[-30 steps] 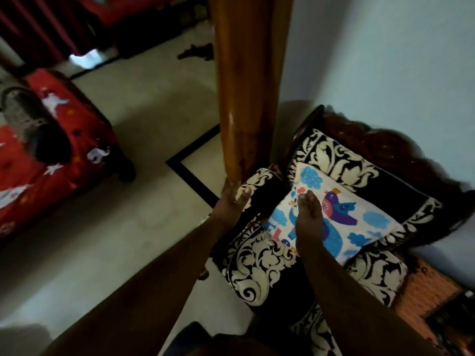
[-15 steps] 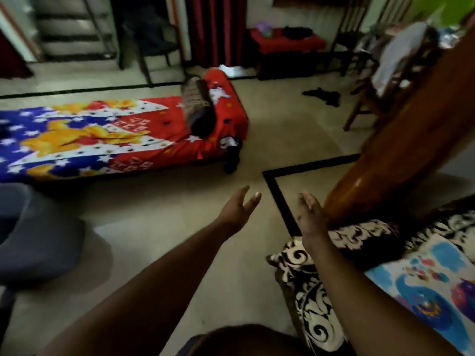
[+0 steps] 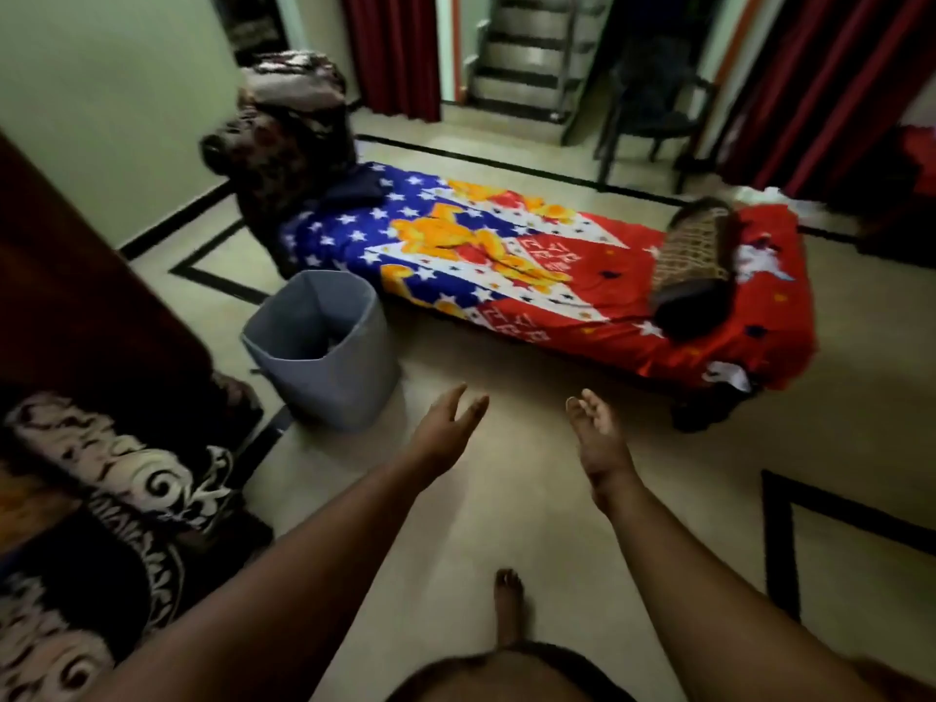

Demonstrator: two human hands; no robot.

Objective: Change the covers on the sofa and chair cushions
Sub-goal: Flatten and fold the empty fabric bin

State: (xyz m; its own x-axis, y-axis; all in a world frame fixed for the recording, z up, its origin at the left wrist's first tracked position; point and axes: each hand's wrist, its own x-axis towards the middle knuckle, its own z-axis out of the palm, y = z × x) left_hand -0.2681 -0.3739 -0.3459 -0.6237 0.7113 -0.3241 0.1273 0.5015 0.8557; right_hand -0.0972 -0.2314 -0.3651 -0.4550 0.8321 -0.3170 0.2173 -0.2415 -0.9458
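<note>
Both hands have left the bird-print cushion, now out of view. Black-and-white patterned cushions lie cut off at the left edge, blurred, long axis unclear. Left hand and right hand reach forward over the floor, fingers spread, holding nothing.

Black-and-white cushion cut off at left edge — grey bin contents indistinct.
</note>
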